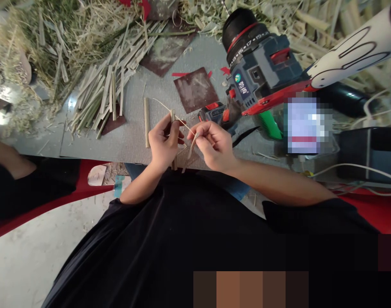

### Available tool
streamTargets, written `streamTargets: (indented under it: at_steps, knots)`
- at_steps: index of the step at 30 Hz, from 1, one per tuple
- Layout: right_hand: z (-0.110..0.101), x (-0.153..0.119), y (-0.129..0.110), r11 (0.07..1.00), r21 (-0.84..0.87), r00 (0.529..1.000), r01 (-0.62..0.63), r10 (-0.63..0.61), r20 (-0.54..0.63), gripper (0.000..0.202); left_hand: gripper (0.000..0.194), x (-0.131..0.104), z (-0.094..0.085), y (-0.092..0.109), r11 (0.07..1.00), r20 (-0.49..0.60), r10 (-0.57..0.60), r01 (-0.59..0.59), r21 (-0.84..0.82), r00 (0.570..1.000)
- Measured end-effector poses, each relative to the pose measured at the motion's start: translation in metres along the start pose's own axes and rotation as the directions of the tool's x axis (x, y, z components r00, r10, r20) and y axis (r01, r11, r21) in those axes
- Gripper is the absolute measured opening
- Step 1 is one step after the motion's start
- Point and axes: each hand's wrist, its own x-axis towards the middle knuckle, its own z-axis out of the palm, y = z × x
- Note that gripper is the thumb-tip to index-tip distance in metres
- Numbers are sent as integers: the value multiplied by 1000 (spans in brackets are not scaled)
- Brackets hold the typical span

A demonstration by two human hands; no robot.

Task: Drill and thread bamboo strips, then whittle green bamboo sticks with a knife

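Straw-coloured, a narrow strip (172, 114) is gripped in the left hand (163, 141) near the front edge of the grey counter (132, 128). Beside it, the right hand (217, 144) pinches a thin, curving sliver (163, 104) and a brownish scrap (191, 148). Leftward lies a loose stick (147, 124); beyond, a dark red-brown sheet (195, 89), a power drill (258, 64) and piled slats (95, 92).

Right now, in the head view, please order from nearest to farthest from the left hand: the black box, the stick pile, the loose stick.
1. Loose stick, just left of the left hand.
2. Stick pile, farther to the left.
3. Black box, far right.
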Motion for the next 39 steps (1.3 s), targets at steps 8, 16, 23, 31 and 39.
streamTargets:
  at_steps: [8, 16, 23, 31, 39]
  knots:
    - [1, 0, 0, 999, 39, 1000, -3, 4, -17, 19, 23, 0, 2, -1, 999, -1, 35, -35, -10, 999]
    - [0, 1, 0, 999, 23, 999, -45, 45, -22, 24, 29, -1, 4, -4, 999, 19, 25, -24, -46, 1000]
    - [1, 2, -3, 996, 35, 996, -79, 80, -43, 30, 28, -2, 5, -18, 998, 2, 6, -6, -58, 1000]
    - [1, 1, 0, 995, 66, 997, -71, 73, -31, 26, 26, -4, 5, -20, 995, 7, -15, 16, -96, 1000]
    - [-1, 2, 0, 993, 29, 994, -110, 111, -15, 33, 36, -3, 7, -21, 997, 11, -23, 23, -76, 1000]
